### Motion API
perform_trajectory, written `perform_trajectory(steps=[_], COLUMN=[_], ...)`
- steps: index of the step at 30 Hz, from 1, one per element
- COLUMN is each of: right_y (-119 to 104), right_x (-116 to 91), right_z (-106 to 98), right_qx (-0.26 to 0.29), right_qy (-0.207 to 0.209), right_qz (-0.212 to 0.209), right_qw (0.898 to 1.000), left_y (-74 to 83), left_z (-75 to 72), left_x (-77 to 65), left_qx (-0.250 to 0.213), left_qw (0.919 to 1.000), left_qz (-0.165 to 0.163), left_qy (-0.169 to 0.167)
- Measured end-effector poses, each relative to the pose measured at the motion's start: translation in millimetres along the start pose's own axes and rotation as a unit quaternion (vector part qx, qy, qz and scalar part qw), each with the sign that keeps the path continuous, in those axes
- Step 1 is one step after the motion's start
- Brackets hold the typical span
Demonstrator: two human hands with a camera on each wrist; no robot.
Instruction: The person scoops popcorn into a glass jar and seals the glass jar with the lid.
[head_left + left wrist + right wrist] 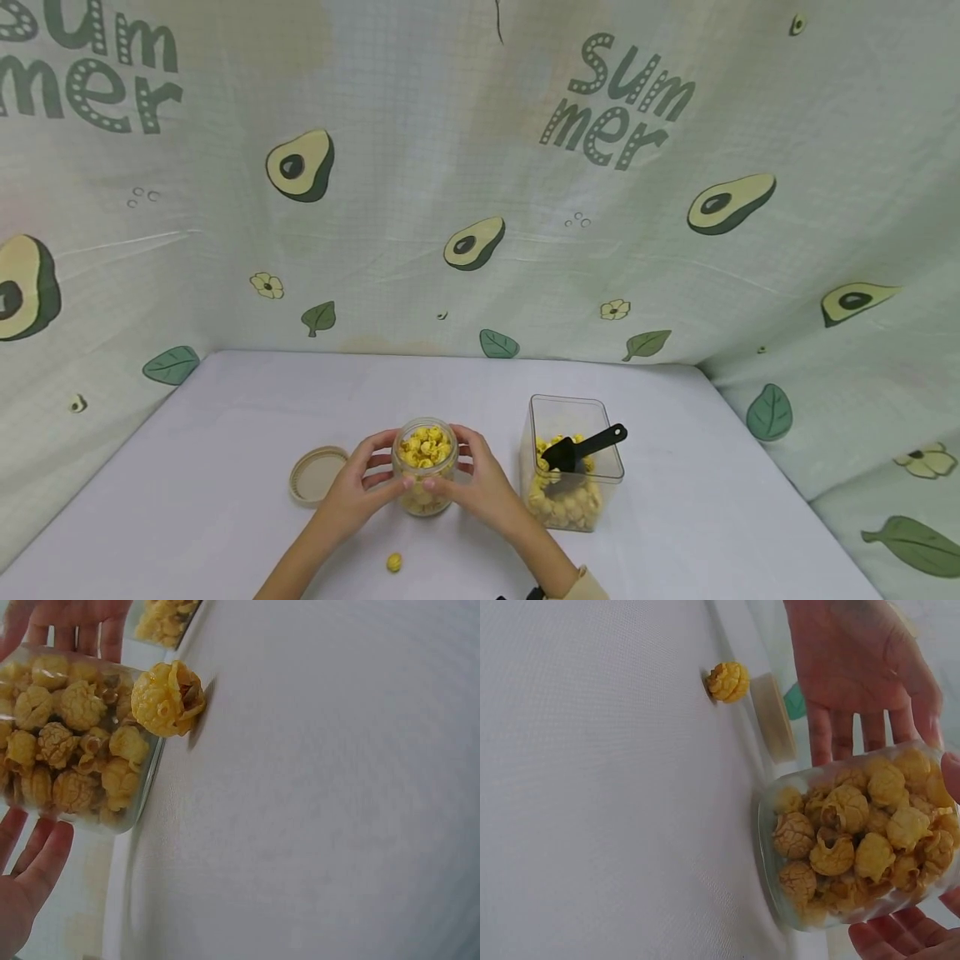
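Note:
Between my two hands stands a clear jar [424,505], lidless and full of yellow popcorn [425,447], its base right at the white tabletop. My left hand [356,492] holds the jar's left side, thumb in front and fingers spread round the far side. From the right, my right hand [483,490] grips it the same way, the thumbs nearly meeting on the front wall. Both wrist views show popcorn pressed against the clear jar wall. One loose popcorn piece [394,562] lies on the table in front of the jar.
Left of the jar lies a round beige-rimmed lid [297,493]. A clear rectangular container [572,408] stands to the right, part filled with popcorn, a black scoop [573,454] sticking out over its rim. Behind the table [675,533] hangs an avocado-print cloth [375,225].

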State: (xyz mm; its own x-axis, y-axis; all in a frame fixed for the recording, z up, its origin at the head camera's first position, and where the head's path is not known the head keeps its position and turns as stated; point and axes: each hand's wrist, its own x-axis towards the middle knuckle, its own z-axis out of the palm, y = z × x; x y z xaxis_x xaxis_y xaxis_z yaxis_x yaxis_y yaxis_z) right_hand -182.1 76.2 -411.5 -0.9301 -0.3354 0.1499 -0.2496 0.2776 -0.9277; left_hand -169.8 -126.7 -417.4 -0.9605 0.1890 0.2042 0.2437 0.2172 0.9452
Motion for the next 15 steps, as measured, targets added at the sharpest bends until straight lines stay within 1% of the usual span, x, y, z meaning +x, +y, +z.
perform_trajectory(steps=[4,9,12,15], right_y=[2.4,3.6,2.6,1.9], right_x=[-0.4,-0.6,-0.6,-0.2], right_z=[-1.1,-1.9,-2.0,-2.1], right_qx=[-0.006,-0.003,0.000,-0.002], right_qy=[0.004,-0.003,-0.007,-0.009], right_qz=[-0.004,-0.009,-0.009,-0.009], right_qw=[1.000,1.000,1.000,1.000], left_y=[-0.5,-1.1,0.7,4.2], left_z=[1.2,0.9,-0.9,-4.7], left_x=[1.3,2.3,1.2,0.3], left_qx=[0.001,0.010,0.029,0.057], left_qw=[1.0000,0.9999,0.9994,0.9982], left_qz=[0.003,-0.012,-0.019,-0.011], left_qy=[-0.004,-0.005,-0.004,-0.010])
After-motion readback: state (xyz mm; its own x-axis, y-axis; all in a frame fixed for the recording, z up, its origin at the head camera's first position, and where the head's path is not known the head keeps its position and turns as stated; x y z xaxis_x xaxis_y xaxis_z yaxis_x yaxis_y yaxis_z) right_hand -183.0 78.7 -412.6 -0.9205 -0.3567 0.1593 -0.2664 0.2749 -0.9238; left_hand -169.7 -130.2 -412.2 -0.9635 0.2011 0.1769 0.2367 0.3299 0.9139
